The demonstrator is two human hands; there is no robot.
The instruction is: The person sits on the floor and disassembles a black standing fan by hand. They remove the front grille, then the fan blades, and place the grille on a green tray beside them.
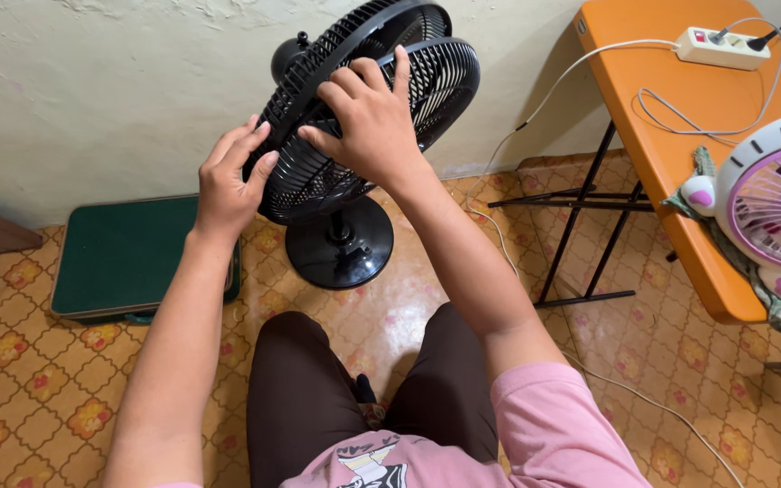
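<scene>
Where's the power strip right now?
In the head view the white power strip lies at the upper right, on the far end of the orange folding table, beyond the small white and purple fan.

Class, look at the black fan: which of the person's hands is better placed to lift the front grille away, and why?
Probably the right hand: it lies spread across the front grille of the black fan, while the left hand only touches its rim.

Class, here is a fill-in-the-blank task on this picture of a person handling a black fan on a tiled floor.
1. Both hands rest on the black fan's ______.
2. The fan's round base stands on the ______.
3. The power strip lies on the ______ table.
4. Beside the left hand lies a flat ______ case.

Missing words: grille; floor; orange; green
</scene>
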